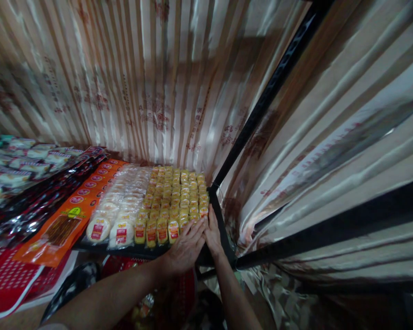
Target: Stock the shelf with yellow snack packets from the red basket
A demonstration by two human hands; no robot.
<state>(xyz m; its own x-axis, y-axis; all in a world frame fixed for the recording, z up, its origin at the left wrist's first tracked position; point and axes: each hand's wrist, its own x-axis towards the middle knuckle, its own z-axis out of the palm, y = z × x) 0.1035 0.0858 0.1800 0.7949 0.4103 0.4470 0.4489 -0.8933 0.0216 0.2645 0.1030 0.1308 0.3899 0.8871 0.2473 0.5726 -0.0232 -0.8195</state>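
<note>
Both my hands rest at the right front corner of a display of packaged snacks. My left hand (186, 245) lies flat, fingers stretched out, against the front rows of small yellow snack packets (177, 192). My right hand (212, 231) lies beside it, fingers extended along the black shelf frame (223, 229), touching the packets' right edge. Neither hand grips anything I can see. To the left of the yellow packets lie rows of round white cakes in clear wrappers (119, 215).
An orange packet strip (77, 211) and dark shiny packets (37, 201) lie further left, with more wrapped goods at the far left. Striped plastic sheeting (151, 82) hangs behind and to the right, held by black poles (271, 87). Red patterned material (10, 279) lies at lower left.
</note>
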